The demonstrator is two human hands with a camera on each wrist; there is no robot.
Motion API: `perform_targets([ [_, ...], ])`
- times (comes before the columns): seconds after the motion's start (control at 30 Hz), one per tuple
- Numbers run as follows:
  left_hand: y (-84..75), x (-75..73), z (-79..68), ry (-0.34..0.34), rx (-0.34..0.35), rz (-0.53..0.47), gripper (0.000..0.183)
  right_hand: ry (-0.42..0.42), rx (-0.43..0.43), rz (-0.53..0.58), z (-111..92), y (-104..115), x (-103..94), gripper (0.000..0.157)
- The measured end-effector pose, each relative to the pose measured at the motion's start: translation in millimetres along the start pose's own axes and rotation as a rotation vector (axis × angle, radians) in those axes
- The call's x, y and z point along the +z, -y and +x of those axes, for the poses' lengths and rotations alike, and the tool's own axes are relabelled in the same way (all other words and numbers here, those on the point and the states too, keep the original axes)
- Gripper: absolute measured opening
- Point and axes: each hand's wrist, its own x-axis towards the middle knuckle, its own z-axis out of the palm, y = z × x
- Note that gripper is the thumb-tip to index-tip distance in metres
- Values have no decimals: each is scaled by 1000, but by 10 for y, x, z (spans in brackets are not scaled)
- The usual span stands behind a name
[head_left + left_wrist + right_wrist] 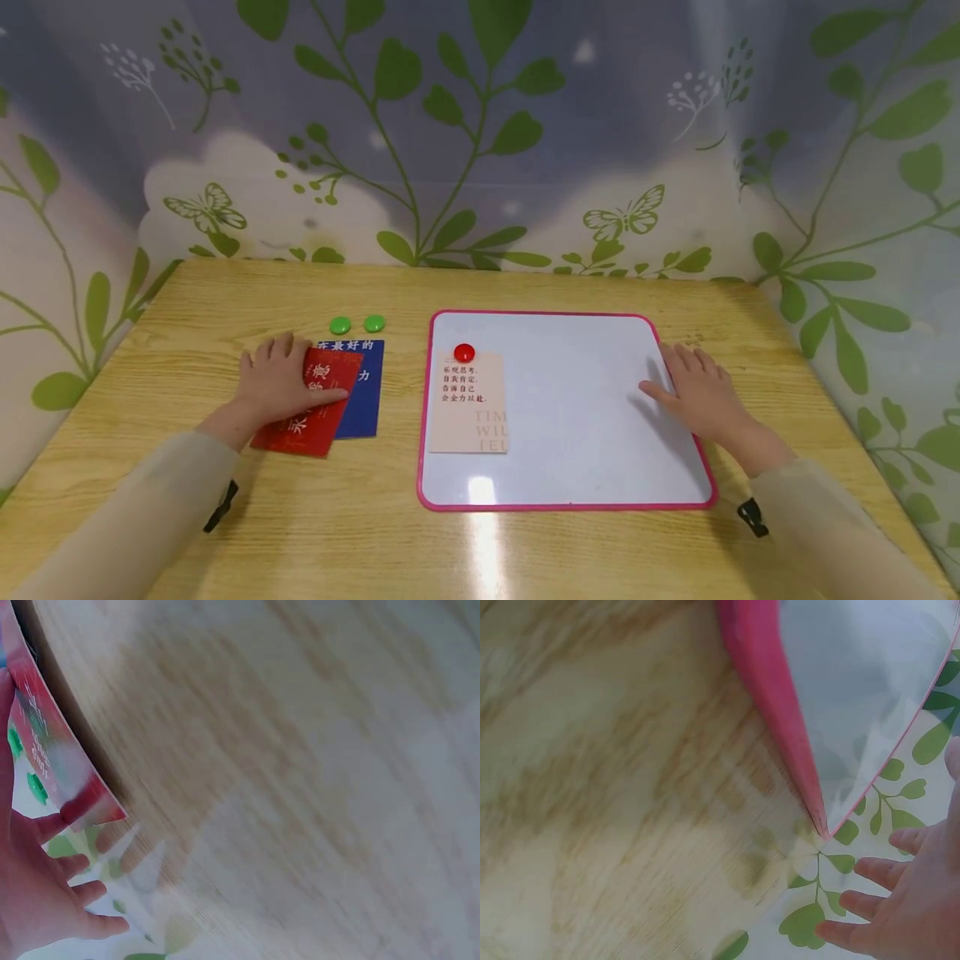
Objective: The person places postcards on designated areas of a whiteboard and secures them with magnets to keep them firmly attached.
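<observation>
Behind the wooden counter [360, 542], in the head view, a pale and grey-blue backdrop [540, 225] printed with green leaves and butterflies. On the left part of the counter, a red card [315, 428], lying slanted and partly over a blue card [365, 406]. On the red card, the left hand [277, 382], relaxed and open, with fingers pointing past the card toward the counter's back edge and with the thumb laid across the printed face; resting there, not curled around it. Just beyond the blue card, nearer to the counter's back edge, two green discs [340, 326], side by side and apart. Right of the counter's middle, a whiteboard [585, 417] with pink frame. Along its left edge, a beige card [467, 425] with printed text, and at the top of this card a red disc [464, 353]. By the upper half of the whiteboard's right edge, the right hand [697, 392], open, empty, with thumb reaching inward over the white surface. Contact with the frame: not possible to tell.

In the left wrist view, one corner of the red card, beside separated fingers.

In the right wrist view, one corner of the pink frame, beside well-spread fingers.
</observation>
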Motion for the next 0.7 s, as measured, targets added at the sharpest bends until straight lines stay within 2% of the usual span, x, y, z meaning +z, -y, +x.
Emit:
perform_targets([
  [0.33,-39,-10,19,3,-12,-4,95,1,-3,-6,-14,-31,10,84],
  [0.43,-47,-6,23,4,-21,-41,93,2,-4,-4,-23,-41,10,84],
  [0.5,-44,-15,33,16,-45,-113,90,6,-4,-5,-28,-44,11,84],
  [0.7,57,-115,87,78,-118,-416,76,7,-9,-9,-40,-40,11,83],
])
